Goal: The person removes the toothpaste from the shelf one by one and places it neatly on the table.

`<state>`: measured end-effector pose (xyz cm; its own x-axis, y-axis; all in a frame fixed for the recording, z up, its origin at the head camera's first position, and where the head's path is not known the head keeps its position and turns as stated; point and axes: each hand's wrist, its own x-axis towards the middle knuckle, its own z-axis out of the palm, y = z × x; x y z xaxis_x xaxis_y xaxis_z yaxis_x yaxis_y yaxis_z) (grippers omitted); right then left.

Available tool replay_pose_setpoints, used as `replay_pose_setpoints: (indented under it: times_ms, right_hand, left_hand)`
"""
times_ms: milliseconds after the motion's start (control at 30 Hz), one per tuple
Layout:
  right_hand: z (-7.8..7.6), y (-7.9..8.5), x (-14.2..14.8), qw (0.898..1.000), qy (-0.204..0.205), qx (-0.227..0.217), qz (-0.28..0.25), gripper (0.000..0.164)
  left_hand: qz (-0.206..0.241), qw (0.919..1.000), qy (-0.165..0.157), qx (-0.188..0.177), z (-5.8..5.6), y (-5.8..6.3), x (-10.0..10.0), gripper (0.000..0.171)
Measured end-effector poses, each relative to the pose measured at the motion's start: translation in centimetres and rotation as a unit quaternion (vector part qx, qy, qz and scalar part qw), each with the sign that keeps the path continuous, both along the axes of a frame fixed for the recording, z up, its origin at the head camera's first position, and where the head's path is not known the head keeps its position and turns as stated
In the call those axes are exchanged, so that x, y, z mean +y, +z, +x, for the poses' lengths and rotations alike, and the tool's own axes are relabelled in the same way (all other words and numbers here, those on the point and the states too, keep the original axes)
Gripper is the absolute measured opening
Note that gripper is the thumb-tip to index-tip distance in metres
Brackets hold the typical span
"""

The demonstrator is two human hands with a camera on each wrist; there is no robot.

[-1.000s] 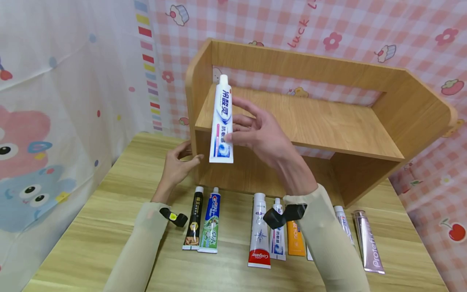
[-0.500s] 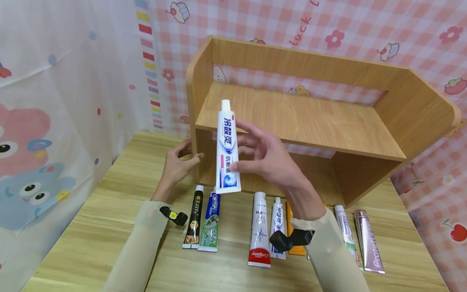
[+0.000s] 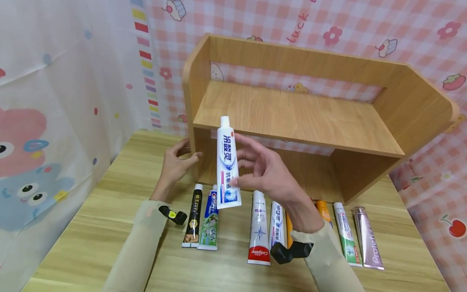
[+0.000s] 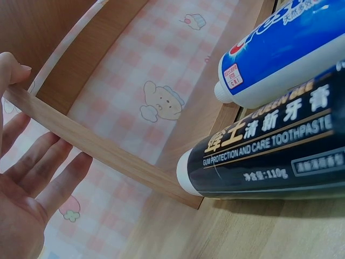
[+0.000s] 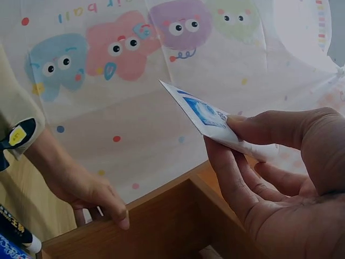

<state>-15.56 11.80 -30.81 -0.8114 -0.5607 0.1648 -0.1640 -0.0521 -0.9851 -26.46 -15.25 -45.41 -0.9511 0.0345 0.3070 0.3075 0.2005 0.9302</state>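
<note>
In the head view a white and blue toothpaste tube [image 3: 228, 166] is held cap up in front of the wooden shelf [image 3: 292, 117]. My right hand [image 3: 268, 172] pinches it, thumb on the printed face and fingers behind, as the right wrist view also shows with the tube [image 5: 207, 116] nearly edge-on. My left hand [image 3: 176, 164] grips the shelf's left side panel [image 4: 102, 141], thumb on one face and fingers on the other. Near that hand lie a black toothpaste tube [image 3: 193, 217] and a blue and green toothpaste tube [image 3: 209, 223].
On the wooden table [image 3: 91, 243], a Colgate tube [image 3: 259, 231], another white and blue tube [image 3: 277, 221], an orange-capped tube [image 3: 323, 209], a white and green tube [image 3: 348, 237] and a pink Protefix tube [image 3: 367, 239] lie before the shelf. My right forearm partly covers this row.
My right hand has lowered the toothpaste tube from in front of the upper shelf board to below its front edge. The left hand keeps its grip on the side panel.
</note>
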Motion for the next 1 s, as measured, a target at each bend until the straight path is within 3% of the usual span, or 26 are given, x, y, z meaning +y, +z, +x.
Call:
replay_pose_setpoints:
  times_ms: [233,667,1000]
  right_hand:
    - [0.3,-1.6,0.2,1.0,0.005,-0.009,-0.007,0.093]
    - [0.8,-4.5,-0.2,0.999,-0.002,-0.043,0.003,0.091]
    - [0.5,-6.7,0.4,0.989,-0.074,-0.077,0.098,0.089]
  left_hand:
    - [-0.002,1.0,-0.006,0.002,1.8,2.4,0.6,0.055]
    - [-0.001,1.0,-0.002,0.002,2.0,2.6,0.3,0.055]
    - [0.004,1.0,-0.001,-0.006,1.7,2.6,0.5,0.056]
